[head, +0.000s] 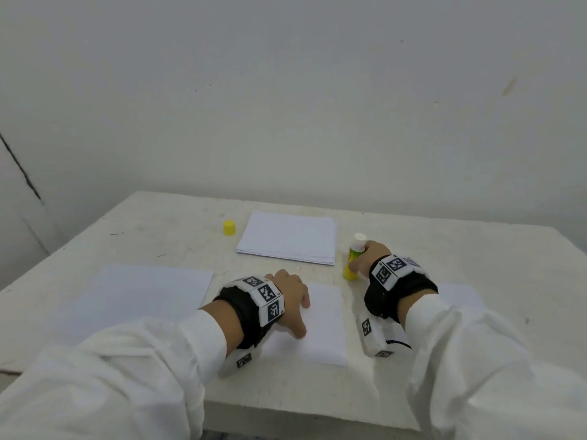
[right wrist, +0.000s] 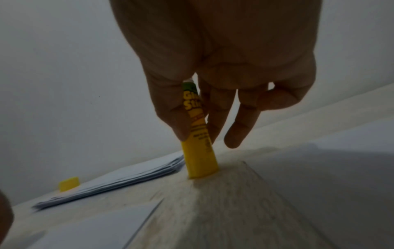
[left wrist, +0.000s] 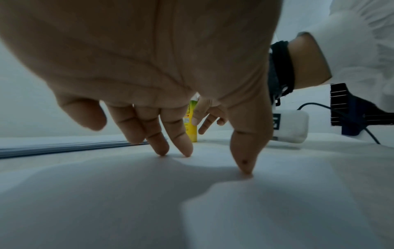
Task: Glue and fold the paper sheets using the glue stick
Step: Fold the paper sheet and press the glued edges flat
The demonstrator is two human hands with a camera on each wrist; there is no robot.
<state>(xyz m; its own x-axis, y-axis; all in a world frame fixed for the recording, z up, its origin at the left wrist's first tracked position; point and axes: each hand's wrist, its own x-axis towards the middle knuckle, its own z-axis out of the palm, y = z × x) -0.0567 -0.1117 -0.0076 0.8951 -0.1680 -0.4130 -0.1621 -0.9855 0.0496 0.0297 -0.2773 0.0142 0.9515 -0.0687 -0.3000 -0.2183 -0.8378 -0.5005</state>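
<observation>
Glue stick [head: 353,257], uncapped and upright at frame centre-right, was pinched by the right hand [head: 371,256], while the spread left hand [head: 290,300] fingertip-pressed the folded sheet [head: 324,325] at lower centre; firm, even pressing would likely seal it.

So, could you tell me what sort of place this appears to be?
Probably a bare workroom set up for recording: a worn white table against a plain scuffed wall, holding only a stack of paper, a glue stick and its yellow cap.
</observation>
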